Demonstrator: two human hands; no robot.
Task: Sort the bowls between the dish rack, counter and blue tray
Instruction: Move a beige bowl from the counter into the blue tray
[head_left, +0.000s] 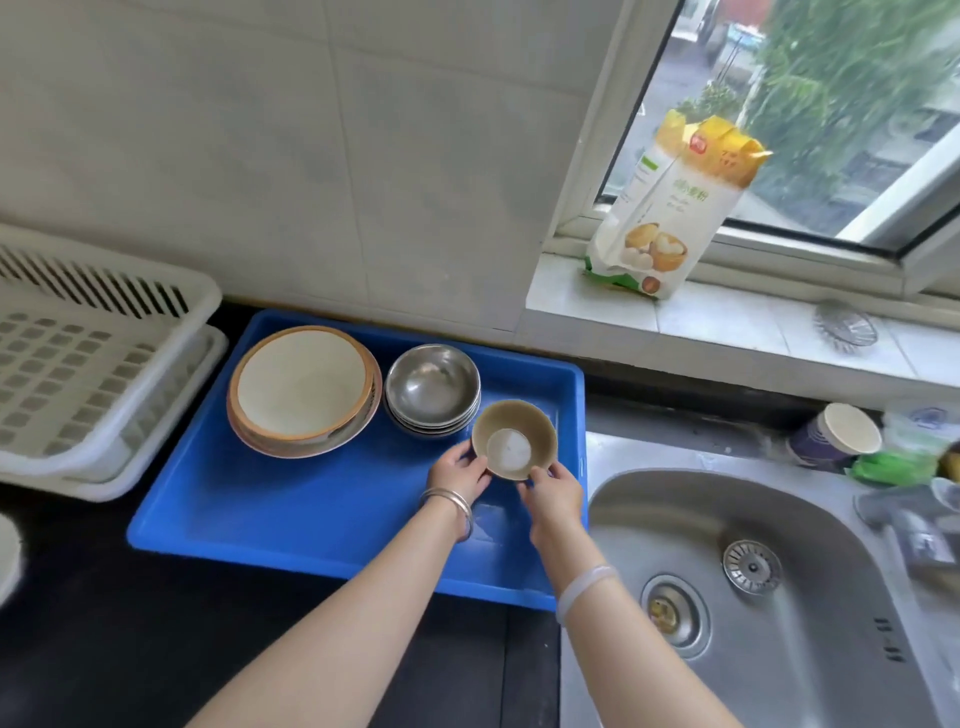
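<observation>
A small tan bowl (514, 439) with a white inside bottom sits at the right end of the blue tray (291, 514). My left hand (460, 473) grips its near left rim and my right hand (553, 491) grips its near right rim. A stack of steel bowls (432, 388) stands just left of it in the tray. Further left in the tray lies a stack of wide cream plates with brown rims (304, 389). The white dish rack (88, 358) stands empty on the dark counter (104, 623) at the far left.
A steel sink (753, 587) lies right of the tray. A flour bag (670, 208) stands on the window sill. A paper cup (836, 434) and green packets sit behind the sink. A white rim shows at the left edge (8, 556).
</observation>
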